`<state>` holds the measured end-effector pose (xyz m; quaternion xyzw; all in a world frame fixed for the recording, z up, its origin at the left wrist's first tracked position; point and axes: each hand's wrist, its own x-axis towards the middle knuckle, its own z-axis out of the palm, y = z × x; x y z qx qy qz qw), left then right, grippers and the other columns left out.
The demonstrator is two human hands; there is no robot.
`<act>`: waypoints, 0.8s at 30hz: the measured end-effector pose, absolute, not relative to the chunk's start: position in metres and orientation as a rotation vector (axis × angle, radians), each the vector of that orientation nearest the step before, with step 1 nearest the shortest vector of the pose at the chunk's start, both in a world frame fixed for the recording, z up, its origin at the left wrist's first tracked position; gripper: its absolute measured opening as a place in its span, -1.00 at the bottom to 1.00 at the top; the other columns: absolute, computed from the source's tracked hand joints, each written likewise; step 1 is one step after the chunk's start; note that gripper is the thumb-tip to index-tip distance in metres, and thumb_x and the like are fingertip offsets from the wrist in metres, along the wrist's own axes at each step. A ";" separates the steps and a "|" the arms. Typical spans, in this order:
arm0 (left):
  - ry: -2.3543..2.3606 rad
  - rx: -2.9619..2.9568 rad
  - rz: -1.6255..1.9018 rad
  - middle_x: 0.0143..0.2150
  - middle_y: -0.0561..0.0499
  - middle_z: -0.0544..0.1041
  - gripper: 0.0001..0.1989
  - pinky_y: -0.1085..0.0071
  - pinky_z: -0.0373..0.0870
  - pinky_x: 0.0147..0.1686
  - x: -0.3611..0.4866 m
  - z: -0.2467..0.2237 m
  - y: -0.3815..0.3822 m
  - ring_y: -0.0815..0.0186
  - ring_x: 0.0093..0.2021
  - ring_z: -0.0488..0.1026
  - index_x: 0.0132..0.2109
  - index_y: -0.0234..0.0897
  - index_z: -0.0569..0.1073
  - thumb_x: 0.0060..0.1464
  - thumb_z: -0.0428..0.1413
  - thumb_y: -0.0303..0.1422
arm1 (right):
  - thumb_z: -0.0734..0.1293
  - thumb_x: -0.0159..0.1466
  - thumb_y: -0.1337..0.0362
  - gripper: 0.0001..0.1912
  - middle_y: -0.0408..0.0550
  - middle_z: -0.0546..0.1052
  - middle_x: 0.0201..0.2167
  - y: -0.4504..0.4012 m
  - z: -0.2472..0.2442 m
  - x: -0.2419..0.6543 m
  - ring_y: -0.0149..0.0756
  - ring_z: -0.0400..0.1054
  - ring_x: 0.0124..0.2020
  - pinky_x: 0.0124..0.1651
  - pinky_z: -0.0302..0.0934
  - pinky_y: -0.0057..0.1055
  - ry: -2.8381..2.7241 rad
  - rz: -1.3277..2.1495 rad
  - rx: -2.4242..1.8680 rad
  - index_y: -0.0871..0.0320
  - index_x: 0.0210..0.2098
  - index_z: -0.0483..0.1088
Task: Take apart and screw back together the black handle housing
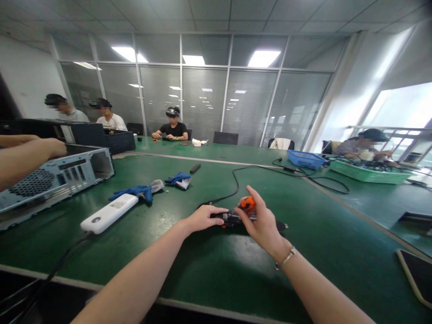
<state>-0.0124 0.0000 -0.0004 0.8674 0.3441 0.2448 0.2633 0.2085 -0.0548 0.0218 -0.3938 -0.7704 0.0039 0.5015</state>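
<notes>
A long black corded tool (232,219) lies on the green table in front of me, with a small metal tip at its right end. My left hand (202,218) is closed on its left part, thumb and fingers holding the body down. Above its middle, my right hand (261,222) pinches an orange-and-black screwdriver (248,204) between thumb and fingers, index finger pointing up. The shaft and its contact with the tool are hidden by my hand. From the left end a black cord (236,182) runs off across the table.
To the left are a white power strip (110,212), blue-and-grey gloves (145,192), a dark bar (195,168) and a metal computer case (60,177) with another person's arms. A phone (416,274), blue basket (305,159) and green basket (364,172) are at right. Several people sit around.
</notes>
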 end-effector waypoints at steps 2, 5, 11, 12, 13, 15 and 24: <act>0.910 2.329 0.645 0.05 -0.03 0.53 -0.54 0.37 0.27 0.10 -0.012 0.001 0.000 0.18 0.02 0.46 0.17 -0.24 0.41 0.10 0.17 -0.34 | 0.29 0.29 0.21 -0.31 -0.06 0.52 -0.29 -0.056 0.025 0.209 -0.28 0.47 -0.37 -0.23 0.44 -0.30 -1.853 0.001 -0.922 0.05 0.33 -0.06; 0.873 2.301 0.633 0.08 -0.01 0.51 -0.55 0.35 0.27 0.11 -0.011 0.003 -0.001 0.17 0.05 0.44 0.19 -0.22 0.39 0.14 0.13 -0.32 | 0.28 0.29 0.24 -0.30 -0.08 0.50 -0.30 -0.057 0.027 0.210 -0.30 0.45 -0.38 -0.25 0.43 -0.33 -1.865 0.009 -0.904 0.05 0.34 -0.08; 1.001 2.422 0.651 0.07 -0.05 0.48 -0.60 0.27 0.26 0.11 -0.006 0.001 -0.001 0.17 0.03 0.41 0.18 -0.18 0.38 0.21 0.06 -0.27 | 0.29 0.28 0.26 -0.25 -0.13 0.46 -0.38 -0.055 0.028 0.211 -0.35 0.39 -0.48 -0.32 0.39 -0.36 -1.868 0.031 -0.951 0.04 0.36 -0.12; 1.024 2.444 0.651 0.04 -0.07 0.48 -0.61 0.27 0.26 0.09 -0.005 0.001 -0.001 0.17 0.02 0.41 0.17 -0.18 0.39 0.20 0.06 -0.27 | 0.30 0.28 0.27 -0.24 -0.13 0.46 -0.38 -0.054 0.028 0.211 -0.35 0.39 -0.47 -0.33 0.39 -0.37 -1.844 0.042 -0.951 0.04 0.36 -0.12; 1.035 2.461 0.647 0.03 -0.08 0.48 -0.61 0.27 0.27 0.08 -0.005 0.001 -0.001 0.17 0.01 0.41 0.16 -0.18 0.39 0.20 0.06 -0.27 | 0.31 0.27 0.26 -0.24 -0.13 0.46 -0.36 -0.053 0.028 0.211 -0.35 0.40 -0.46 -0.33 0.39 -0.38 -1.811 0.052 -0.946 0.03 0.36 -0.12; 1.018 2.481 0.639 0.03 -0.07 0.48 -0.62 0.29 0.28 0.07 -0.005 0.002 -0.001 0.17 0.01 0.41 0.16 -0.19 0.39 0.20 0.07 -0.27 | 0.32 0.26 0.26 -0.22 -0.12 0.47 -0.33 -0.052 0.028 0.211 -0.35 0.41 -0.43 -0.32 0.40 -0.39 -1.747 0.062 -0.928 0.04 0.36 -0.12; 0.951 2.478 0.671 0.06 0.00 0.51 -0.61 0.34 0.29 0.04 -0.005 0.005 -0.005 0.19 0.01 0.43 0.14 -0.16 0.39 0.16 0.11 -0.29 | 0.28 0.30 0.28 -0.30 -0.06 0.49 -0.27 -0.053 0.028 0.211 -0.32 0.41 -0.41 -0.29 0.40 -0.35 -1.918 -0.081 -0.836 0.03 0.35 -0.09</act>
